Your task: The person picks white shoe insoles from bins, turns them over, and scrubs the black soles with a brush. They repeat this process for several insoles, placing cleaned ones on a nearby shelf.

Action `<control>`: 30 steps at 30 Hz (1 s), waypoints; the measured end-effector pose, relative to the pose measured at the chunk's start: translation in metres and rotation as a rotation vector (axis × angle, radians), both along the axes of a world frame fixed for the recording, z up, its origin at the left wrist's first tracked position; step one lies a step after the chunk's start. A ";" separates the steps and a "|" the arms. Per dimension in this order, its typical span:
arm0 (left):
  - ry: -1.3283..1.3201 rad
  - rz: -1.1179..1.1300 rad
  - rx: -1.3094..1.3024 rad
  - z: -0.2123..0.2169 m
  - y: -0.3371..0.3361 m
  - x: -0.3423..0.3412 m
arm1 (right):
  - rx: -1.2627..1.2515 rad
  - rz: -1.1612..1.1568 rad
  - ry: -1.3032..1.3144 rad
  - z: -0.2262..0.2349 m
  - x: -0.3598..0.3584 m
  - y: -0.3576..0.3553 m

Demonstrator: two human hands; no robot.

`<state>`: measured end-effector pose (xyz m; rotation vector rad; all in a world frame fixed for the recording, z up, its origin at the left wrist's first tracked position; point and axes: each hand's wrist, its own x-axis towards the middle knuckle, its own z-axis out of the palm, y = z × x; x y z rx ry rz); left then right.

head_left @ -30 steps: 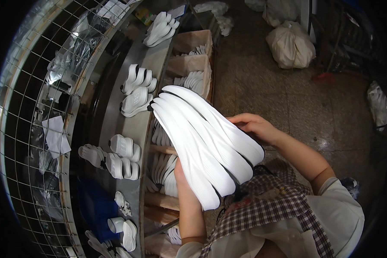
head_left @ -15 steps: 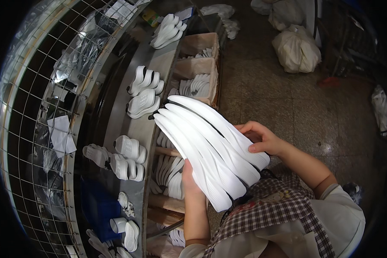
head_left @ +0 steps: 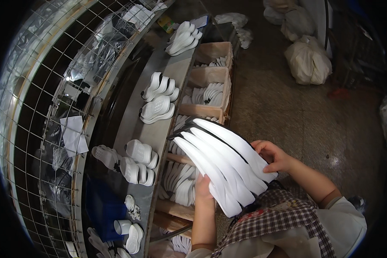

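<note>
A fanned stack of several white shoe soles [head_left: 225, 165], with dark edges showing at their far ends, is held up in front of my checked apron [head_left: 279, 215]. My left hand [head_left: 204, 187] grips the stack from its left side, fingers hidden underneath. On the right, my right hand [head_left: 271, 155] is closed on the edge of the outermost sole, thumb on top near its close end. The soles slant from upper left to lower right.
On the metal bench [head_left: 127, 107] at left stand pairs of white soles [head_left: 159, 107], a white cup [head_left: 122, 226] and a blue crate [head_left: 103, 206]. Bins [head_left: 206, 81] of soles line a shelf below. Wire mesh [head_left: 34, 124] rises far left; a white sack [head_left: 308, 60] sits on the floor.
The stack of soles and both hands sit a little lower and to the right in the picture. The bench and bins have shifted the same way, and the stack is tilted more edge-on.
</note>
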<state>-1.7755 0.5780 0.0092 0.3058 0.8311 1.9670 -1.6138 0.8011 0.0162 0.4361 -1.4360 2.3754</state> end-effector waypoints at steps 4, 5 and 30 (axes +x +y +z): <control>0.050 0.031 -0.042 -0.003 -0.002 0.000 | 0.009 -0.009 -0.002 -0.006 0.001 -0.001; 0.070 0.045 -0.047 -0.003 -0.004 0.001 | 0.003 -0.010 -0.011 -0.006 0.002 -0.001; -0.047 -0.077 -0.008 0.027 -0.003 0.062 | 0.102 0.127 0.073 0.080 -0.025 -0.026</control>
